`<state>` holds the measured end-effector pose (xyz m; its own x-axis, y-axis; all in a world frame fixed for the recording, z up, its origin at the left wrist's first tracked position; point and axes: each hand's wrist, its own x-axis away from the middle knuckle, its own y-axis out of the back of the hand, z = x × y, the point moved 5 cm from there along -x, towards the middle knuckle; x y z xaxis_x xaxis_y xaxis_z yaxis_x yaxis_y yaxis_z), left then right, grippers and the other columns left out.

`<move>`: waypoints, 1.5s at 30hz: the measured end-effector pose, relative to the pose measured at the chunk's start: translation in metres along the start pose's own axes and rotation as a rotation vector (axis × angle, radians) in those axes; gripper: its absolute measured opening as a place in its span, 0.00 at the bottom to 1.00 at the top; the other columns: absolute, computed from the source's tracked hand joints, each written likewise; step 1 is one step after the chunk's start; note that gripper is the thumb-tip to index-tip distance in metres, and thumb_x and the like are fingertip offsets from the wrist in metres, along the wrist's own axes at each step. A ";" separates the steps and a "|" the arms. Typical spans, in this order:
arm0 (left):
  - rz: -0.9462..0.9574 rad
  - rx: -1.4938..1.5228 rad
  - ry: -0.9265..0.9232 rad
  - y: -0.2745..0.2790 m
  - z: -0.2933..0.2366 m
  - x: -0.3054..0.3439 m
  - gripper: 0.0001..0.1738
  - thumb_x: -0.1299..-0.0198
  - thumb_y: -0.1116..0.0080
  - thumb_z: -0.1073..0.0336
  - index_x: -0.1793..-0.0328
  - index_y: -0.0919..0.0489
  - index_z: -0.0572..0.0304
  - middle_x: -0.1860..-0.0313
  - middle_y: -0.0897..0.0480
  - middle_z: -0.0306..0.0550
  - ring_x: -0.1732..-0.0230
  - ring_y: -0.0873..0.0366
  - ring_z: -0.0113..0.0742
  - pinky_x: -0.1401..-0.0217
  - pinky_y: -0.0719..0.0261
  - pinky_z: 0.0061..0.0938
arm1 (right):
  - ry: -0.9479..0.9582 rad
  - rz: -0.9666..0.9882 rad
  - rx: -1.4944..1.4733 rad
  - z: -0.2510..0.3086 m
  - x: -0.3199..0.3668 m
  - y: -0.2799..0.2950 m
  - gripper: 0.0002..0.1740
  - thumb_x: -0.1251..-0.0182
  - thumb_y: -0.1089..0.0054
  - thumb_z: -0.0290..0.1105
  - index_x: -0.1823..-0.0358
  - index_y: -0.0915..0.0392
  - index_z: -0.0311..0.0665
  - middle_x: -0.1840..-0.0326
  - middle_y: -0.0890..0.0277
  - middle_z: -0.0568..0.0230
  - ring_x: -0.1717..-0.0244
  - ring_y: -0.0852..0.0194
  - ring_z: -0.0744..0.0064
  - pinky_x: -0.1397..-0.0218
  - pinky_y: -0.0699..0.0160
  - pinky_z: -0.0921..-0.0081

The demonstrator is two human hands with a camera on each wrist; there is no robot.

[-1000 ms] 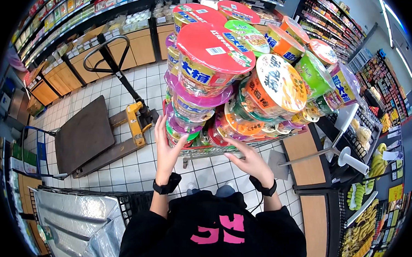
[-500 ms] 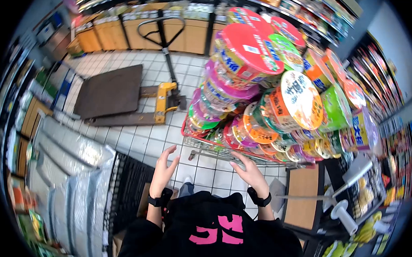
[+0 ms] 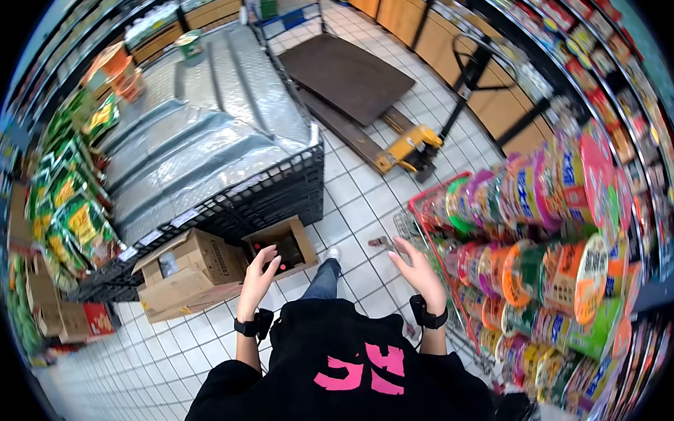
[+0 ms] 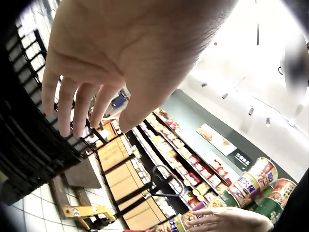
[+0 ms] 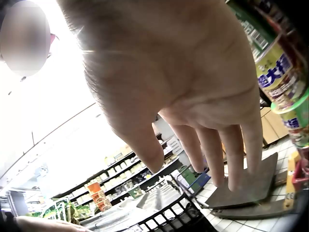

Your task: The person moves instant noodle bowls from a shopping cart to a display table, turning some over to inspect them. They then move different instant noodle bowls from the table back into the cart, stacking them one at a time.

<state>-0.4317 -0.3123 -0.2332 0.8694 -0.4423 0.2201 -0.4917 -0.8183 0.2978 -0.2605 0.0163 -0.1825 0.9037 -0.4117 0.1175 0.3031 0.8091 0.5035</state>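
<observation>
My left hand [image 3: 256, 284] is held out in front of my body with nothing in it, above the floor beside an opened cardboard box [image 3: 296, 242]. Its fingers look relaxed and slightly bent in the left wrist view. The right hand [image 3: 422, 278] is also empty, its fingers extended close to the near side of a red-rimmed shopping cart [image 3: 441, 183]. Stacked instant noodle tubs [image 3: 537, 182] fill that cart at the right. In the right wrist view, the palm [image 5: 193, 92] hangs beside some of these tubs [image 5: 280, 72].
A black crate-sided display bin [image 3: 278, 181] with a silver liner [image 3: 205, 129] stands at the left. On it are green bags [image 3: 81, 222], orange tubs [image 3: 121, 73] and a green tub [image 3: 188, 44]. A larger carton [image 3: 191, 272] leans nearby. A yellow pallet jack [image 3: 411, 150] stands ahead.
My view has swung left, so the cart now lies at my right and the silver-lined bin ahead-left. Both hands have moved away from the tub stacks, empty.
</observation>
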 end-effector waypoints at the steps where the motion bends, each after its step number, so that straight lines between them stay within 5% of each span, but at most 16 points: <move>1: -0.045 0.017 0.041 0.010 0.015 0.000 0.23 0.30 0.44 0.61 0.34 0.27 0.67 0.43 0.18 0.57 0.41 0.20 0.40 0.38 0.26 0.31 | 0.026 0.020 -0.031 0.005 -0.014 -0.002 0.29 0.31 0.40 0.40 0.34 0.31 0.30 0.42 0.22 0.43 0.40 0.22 0.53 0.37 0.28 0.64; 6: -0.196 0.062 0.018 0.027 0.032 -0.034 0.22 0.29 0.45 0.61 0.35 0.26 0.66 0.44 0.18 0.56 0.42 0.21 0.38 0.38 0.25 0.29 | 0.026 0.094 -0.081 0.017 -0.091 -0.006 0.29 0.30 0.40 0.39 0.33 0.31 0.30 0.39 0.25 0.37 0.39 0.23 0.55 0.44 0.20 0.68; 9: -0.214 0.083 -0.005 0.023 0.020 -0.086 0.21 0.28 0.46 0.62 0.34 0.27 0.65 0.43 0.18 0.52 0.40 0.22 0.36 0.36 0.28 0.27 | 0.112 0.072 -0.025 0.003 -0.147 -0.006 0.29 0.30 0.40 0.41 0.34 0.31 0.31 0.38 0.25 0.40 0.36 0.25 0.52 0.36 0.26 0.64; 16: -0.088 0.152 -0.143 0.002 -0.072 -0.204 0.22 0.28 0.47 0.63 0.33 0.28 0.68 0.39 0.21 0.56 0.37 0.23 0.39 0.33 0.30 0.30 | 0.071 -0.031 -0.033 0.051 -0.241 0.027 0.29 0.31 0.39 0.41 0.35 0.30 0.30 0.39 0.24 0.42 0.36 0.26 0.51 0.33 0.30 0.64; 25: 0.064 0.099 -0.109 -0.019 -0.102 -0.304 0.22 0.28 0.48 0.62 0.33 0.28 0.65 0.39 0.20 0.54 0.37 0.25 0.39 0.34 0.30 0.31 | -0.029 -0.192 -0.021 0.016 -0.304 0.080 0.29 0.30 0.40 0.41 0.34 0.30 0.31 0.39 0.23 0.42 0.35 0.26 0.52 0.34 0.29 0.64; 45: 0.425 0.085 -0.207 -0.208 -0.226 -0.524 0.25 0.27 0.49 0.63 0.28 0.34 0.63 0.41 0.20 0.54 0.40 0.23 0.38 0.36 0.28 0.31 | -0.219 -0.530 -0.048 -0.055 -0.403 0.198 0.27 0.29 0.43 0.41 0.35 0.30 0.31 0.43 0.22 0.39 0.40 0.24 0.47 0.40 0.26 0.64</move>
<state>-0.7955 0.1725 -0.2005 0.5877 -0.8010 0.1140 -0.8076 -0.5723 0.1427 -0.5482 0.3659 -0.1770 0.5427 -0.8391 0.0368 0.7155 0.4849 0.5029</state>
